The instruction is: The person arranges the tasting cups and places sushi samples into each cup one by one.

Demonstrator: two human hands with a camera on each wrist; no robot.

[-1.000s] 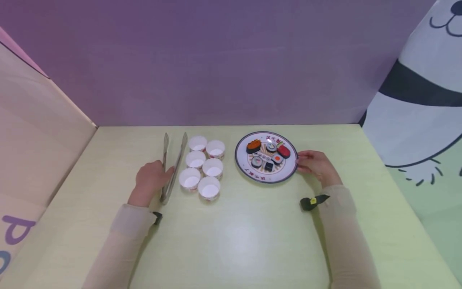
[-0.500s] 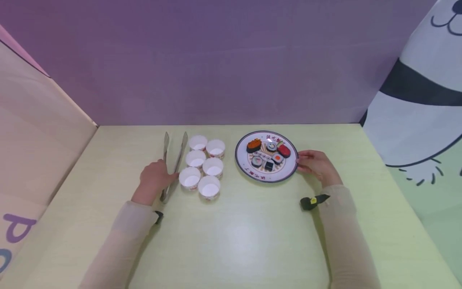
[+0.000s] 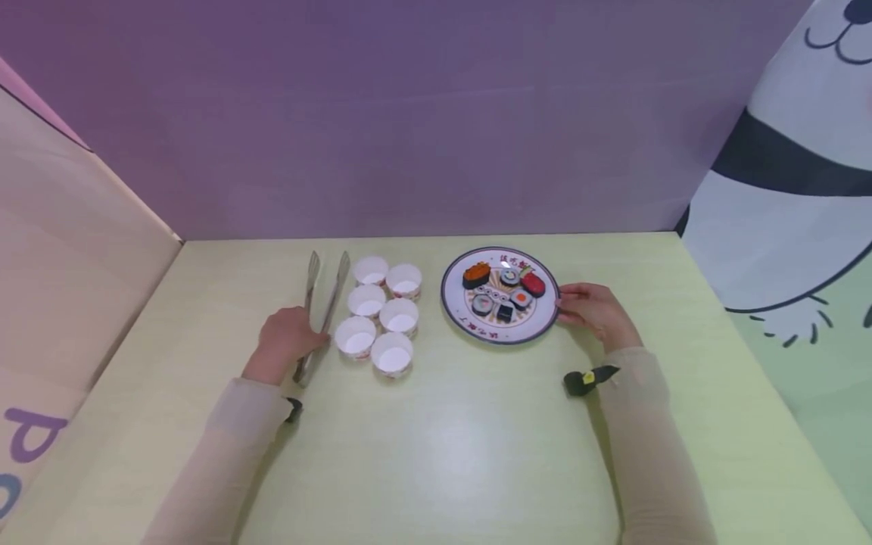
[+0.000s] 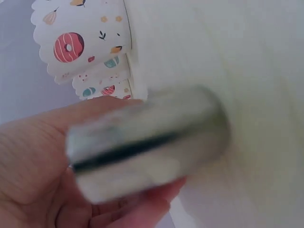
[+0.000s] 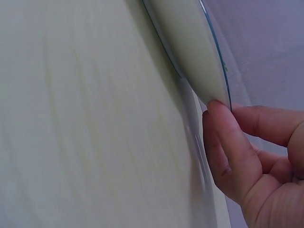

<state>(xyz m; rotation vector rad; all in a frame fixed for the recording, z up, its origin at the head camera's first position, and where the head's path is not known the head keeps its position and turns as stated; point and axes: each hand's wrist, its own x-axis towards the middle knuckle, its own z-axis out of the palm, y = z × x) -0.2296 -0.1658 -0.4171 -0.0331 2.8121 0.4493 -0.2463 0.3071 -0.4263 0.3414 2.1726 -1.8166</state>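
My left hand (image 3: 288, 339) grips a pair of metal tongs (image 3: 331, 303), whose two arms spread apart towards the back of the table. In the left wrist view the tongs' joined end (image 4: 152, 142) looms blurred in front of the palm, with fingers curled beneath it. At the right, my right hand (image 3: 599, 312) pinches the rim of a round white plate (image 3: 458, 306) with a dark edge. On that plate lie several sushi pieces, among them an orange-topped one (image 3: 477, 275) and a red-topped one (image 3: 533, 284). The right wrist view shows the plate's pale underside (image 5: 187, 42) between thumb and fingers.
Several white paper cups (image 3: 368, 301) stand in two columns between the tongs and the plate, their sides printed with doughnuts (image 4: 69, 46). A purple panel (image 3: 436, 136) rises behind the light wooden table (image 3: 436, 454). Printed panels stand at both sides.
My left thumb lifted towards the cups, then came back against the tongs. The tongs' arms stand slightly closer together and their joined end has shifted left. My right hand and the plate stay put.
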